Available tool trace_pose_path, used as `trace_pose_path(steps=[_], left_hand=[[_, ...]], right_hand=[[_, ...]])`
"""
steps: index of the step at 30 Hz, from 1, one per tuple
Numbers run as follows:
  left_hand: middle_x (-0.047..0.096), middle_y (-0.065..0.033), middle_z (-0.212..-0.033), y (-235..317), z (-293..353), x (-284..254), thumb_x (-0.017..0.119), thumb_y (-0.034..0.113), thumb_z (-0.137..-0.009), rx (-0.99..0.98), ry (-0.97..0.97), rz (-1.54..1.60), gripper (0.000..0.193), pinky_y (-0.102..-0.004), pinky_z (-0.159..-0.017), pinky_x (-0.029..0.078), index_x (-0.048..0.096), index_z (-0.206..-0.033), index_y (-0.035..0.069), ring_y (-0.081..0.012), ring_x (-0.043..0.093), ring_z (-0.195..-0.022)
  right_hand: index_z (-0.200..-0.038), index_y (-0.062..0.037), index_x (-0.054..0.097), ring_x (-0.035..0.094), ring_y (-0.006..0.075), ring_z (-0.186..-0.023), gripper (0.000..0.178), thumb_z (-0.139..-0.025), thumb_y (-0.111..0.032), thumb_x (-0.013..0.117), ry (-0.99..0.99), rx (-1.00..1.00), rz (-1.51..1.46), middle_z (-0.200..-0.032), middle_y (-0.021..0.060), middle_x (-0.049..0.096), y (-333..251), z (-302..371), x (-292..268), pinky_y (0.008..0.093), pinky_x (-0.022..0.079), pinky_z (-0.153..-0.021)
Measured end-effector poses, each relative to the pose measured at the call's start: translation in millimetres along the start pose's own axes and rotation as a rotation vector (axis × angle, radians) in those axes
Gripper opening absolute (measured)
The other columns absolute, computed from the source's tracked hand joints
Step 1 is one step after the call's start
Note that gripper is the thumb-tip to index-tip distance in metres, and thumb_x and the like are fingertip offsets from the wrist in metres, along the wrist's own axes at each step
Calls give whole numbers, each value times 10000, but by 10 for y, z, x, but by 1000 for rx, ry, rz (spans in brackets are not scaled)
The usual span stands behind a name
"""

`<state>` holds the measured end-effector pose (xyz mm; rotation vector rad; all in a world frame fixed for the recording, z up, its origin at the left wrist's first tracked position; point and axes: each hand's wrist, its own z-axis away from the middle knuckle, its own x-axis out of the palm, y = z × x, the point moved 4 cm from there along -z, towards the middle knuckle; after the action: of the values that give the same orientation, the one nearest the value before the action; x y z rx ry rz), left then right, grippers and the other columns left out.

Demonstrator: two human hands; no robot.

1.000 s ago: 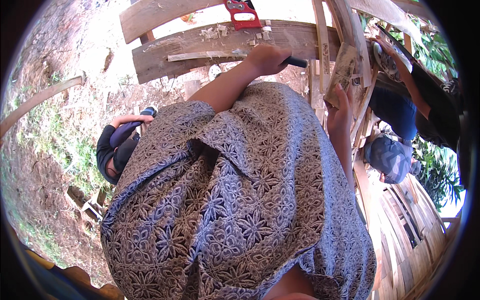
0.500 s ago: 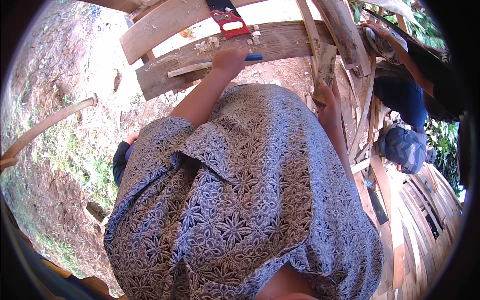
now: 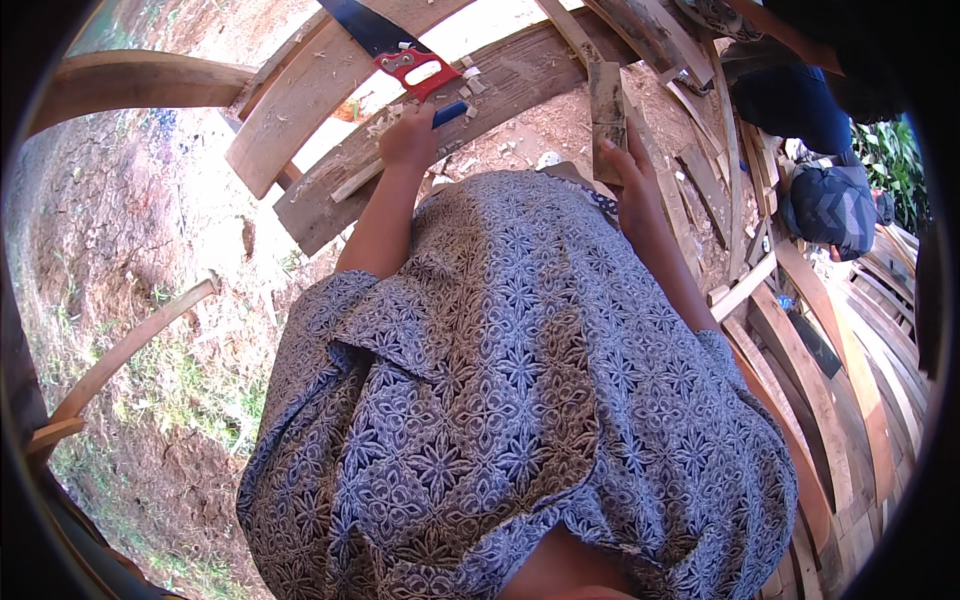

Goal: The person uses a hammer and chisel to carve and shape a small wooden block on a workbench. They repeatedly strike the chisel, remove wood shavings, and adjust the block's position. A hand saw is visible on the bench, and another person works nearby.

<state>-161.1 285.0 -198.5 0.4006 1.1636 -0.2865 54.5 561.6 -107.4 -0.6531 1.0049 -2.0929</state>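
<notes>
- Blue handle [image 3: 450, 114], upper middle of the frame: my left grip [image 3: 408, 142] is curled round it, one end jutting rightward, the rest hidden.
- My right grip [image 3: 632, 175] pinches the lower end of a wood block [image 3: 607, 95], upper right of centre.
- Between my grips, well apart, reddish ground [image 3: 525, 133] shows beyond the lower edge of a plank [image 3: 520, 75]: open room sideways.
- Red-handled saw [image 3: 410, 80] lies just above my left grip.

head view — close above, facing down
</notes>
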Motion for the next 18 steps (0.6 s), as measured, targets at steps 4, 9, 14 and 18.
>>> trace_pose_path(steps=[4,9,14,18], left_hand=[[682,-89,-1243,51,68,-116,768,376,-897,89,99,38,550,-473,-843,606,584,-1396,234,-318,720,-1071],[685,-93,-1225,423,239,-316,734,464,-925,283,297,222,592,-472,-747,624,553,-1440,234,-327,744,-963],[725,-166,-989,1039,311,-183,699,321,-950,379,112,483,378,-489,-801,569,634,-1271,133,-373,719,-944],[719,-192,-926,1450,288,-107,695,300,-936,333,128,483,265,-526,-745,552,635,-1103,104,-400,713,-873]], right_hand=[[-1661,-6,219,607,280,-1258,952,-942,-355,738,16,-14,-93,-1458,270,540,165,105,26,358,489,-1045],[-1559,-14,380,591,350,-1282,784,-975,-467,644,-80,288,-451,-1405,281,559,465,31,-72,442,460,-1098],[-1506,9,437,556,403,-1316,738,-951,-459,574,-344,518,-598,-1373,270,574,422,-261,-356,509,405,-1164],[-1529,36,407,547,414,-1330,776,-939,-438,577,-485,385,-433,-1427,284,549,159,-588,-738,531,392,-1189]])
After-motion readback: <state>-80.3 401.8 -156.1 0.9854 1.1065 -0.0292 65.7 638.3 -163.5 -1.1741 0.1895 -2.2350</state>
